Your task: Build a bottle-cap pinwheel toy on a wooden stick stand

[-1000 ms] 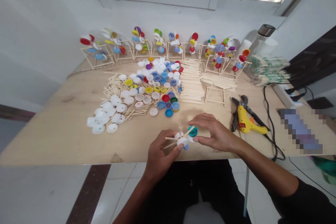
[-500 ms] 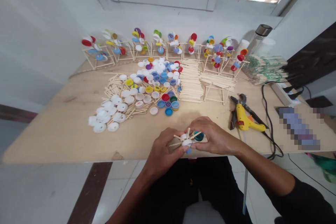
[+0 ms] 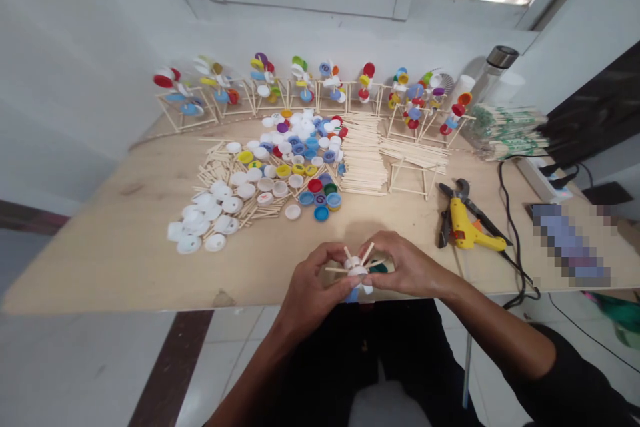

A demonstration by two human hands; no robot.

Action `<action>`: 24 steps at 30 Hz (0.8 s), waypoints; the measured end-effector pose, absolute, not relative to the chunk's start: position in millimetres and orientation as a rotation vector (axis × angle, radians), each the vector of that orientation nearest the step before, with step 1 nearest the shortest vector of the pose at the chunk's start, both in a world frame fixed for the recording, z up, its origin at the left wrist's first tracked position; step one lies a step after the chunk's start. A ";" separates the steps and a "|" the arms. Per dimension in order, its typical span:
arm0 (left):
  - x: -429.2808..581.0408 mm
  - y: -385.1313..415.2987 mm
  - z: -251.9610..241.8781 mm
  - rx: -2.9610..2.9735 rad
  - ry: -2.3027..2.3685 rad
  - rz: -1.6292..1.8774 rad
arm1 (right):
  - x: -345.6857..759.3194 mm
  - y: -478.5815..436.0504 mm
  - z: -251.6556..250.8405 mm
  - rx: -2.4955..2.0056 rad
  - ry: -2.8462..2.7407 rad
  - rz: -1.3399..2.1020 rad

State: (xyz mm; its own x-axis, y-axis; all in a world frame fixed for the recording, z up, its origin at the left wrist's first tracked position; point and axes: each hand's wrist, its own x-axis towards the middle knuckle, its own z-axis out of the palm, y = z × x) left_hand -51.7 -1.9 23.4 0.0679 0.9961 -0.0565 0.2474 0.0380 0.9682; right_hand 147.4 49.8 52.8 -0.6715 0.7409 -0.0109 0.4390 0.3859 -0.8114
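Observation:
Between both hands is a small wheel of white bottle caps with wooden sticks (image 3: 357, 269) poking out around it. My left hand (image 3: 320, 280) pinches it from the left, thumb at the near cap. My right hand (image 3: 395, 265) grips it from the right with thumb and fingers. A dark green cap (image 3: 379, 268) shows beside the right fingers, and a light blue piece (image 3: 353, 294) shows under the wheel. The wheel is held at the table's front edge. Where exactly the fingertips press is partly hidden.
Loose bottle caps (image 3: 280, 171) and short sticks lie ahead, beside a stack of long sticks (image 3: 364, 153). Stick frames with cap wheels (image 3: 305, 90) line the wall. A yellow glue gun (image 3: 467, 227) and black-handled pliers (image 3: 461, 188) lie right, near a cable and power strip (image 3: 545, 180).
The wheel has turned in my fingers, so its sticks point at different angles. The green cap has shifted slightly lower. Both hands stay in nearly the same place.

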 end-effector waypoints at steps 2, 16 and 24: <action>-52.5 -2.2 22.9 1.327 1.339 0.990 | 148.3 48.6 48.1 -1.069 -2.220 1.258; -58.9 -0.8 13.2 1.164 1.160 0.979 | 142.2 41.8 38.8 -1.165 -1.797 1.510; -57.2 -0.8 14.8 1.139 1.178 1.000 | 134.8 35.8 34.2 -1.135 -1.733 1.493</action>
